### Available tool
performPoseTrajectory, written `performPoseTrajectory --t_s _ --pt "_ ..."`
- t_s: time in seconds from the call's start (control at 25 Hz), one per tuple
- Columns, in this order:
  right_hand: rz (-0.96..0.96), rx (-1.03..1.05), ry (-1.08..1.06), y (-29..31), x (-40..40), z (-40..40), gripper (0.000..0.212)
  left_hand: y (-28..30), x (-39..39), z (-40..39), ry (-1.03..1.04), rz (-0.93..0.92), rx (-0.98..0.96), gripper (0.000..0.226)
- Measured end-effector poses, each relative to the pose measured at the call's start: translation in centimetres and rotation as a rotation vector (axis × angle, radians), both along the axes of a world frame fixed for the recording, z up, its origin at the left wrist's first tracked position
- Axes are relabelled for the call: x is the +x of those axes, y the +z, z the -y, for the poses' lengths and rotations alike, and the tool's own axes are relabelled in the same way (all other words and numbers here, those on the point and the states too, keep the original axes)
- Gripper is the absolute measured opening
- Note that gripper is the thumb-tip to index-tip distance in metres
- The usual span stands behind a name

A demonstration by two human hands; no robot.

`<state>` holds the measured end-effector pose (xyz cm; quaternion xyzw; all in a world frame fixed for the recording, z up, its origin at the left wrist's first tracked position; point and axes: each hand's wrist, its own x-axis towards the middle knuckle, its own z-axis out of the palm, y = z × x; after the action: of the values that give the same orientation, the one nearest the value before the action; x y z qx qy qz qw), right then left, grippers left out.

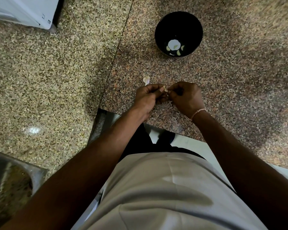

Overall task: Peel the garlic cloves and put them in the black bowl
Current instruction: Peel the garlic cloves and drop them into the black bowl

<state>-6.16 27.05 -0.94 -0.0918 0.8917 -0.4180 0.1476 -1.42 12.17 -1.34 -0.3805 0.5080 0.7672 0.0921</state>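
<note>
A garlic clove [165, 89] is pinched between my left hand [148, 98] and my right hand [184, 97], which meet over the granite counter near its front edge. Most of the clove is hidden by my fingers. The black bowl [160, 30] stands farther back on the counter, with several peeled cloves [179, 51] lying in its bottom. Another pale garlic piece [146, 80] lies on the counter just behind my left hand.
The speckled granite counter [239, 72] has a seam running diagonally to the left of the bowl. A white appliance [23, 10] sits at the back left corner. A steel sink rim [10, 176] shows at the lower left.
</note>
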Motion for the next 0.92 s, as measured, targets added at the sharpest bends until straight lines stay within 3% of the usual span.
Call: performPoseTrajectory --t_s 0.4,0.6,0.92 --pt "-0.075 0.066 0.120 -0.2 0.2 -0.3 0.011 0.3 0.1 0.3 -0.034 -0.034 -0.034 0.007" --pt "-0.073 0.000 0.139 -0.4 0.5 -0.4 0.009 0.7 0.1 0.8 -0.050 -0.034 0.016 0.011" --pt "0.144 -0.230 0.058 -0.3 0.5 -0.6 0.011 1.1 -0.1 1.7 -0.077 0.031 0.192 0.009"
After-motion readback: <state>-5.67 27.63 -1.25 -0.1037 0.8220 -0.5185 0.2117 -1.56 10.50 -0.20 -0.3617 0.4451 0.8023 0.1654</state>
